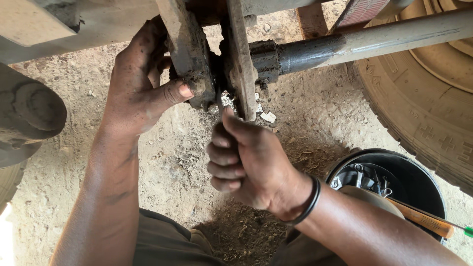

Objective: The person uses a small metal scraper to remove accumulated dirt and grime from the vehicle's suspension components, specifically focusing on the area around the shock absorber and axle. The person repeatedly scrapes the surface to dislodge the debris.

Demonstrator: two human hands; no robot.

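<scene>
Left hand [135, 91] grip clamps the greasy flange [189, 54] edge. Right hand [246, 160], at 6 o'clock, grips a tool shank entering the narrow flange gap. Bucket [419, 177] at 4 o'clock.

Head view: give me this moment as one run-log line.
left hand: gripping greasy metal bracket | right hand: fisted on thin tool poked into bracket gap | shaft: runs right | black bucket: beside tyre

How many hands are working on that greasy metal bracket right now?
2. The left hand grips the bracket from the left side; the right hand is fisted just below it, its grip closed on something mostly hidden.
</scene>
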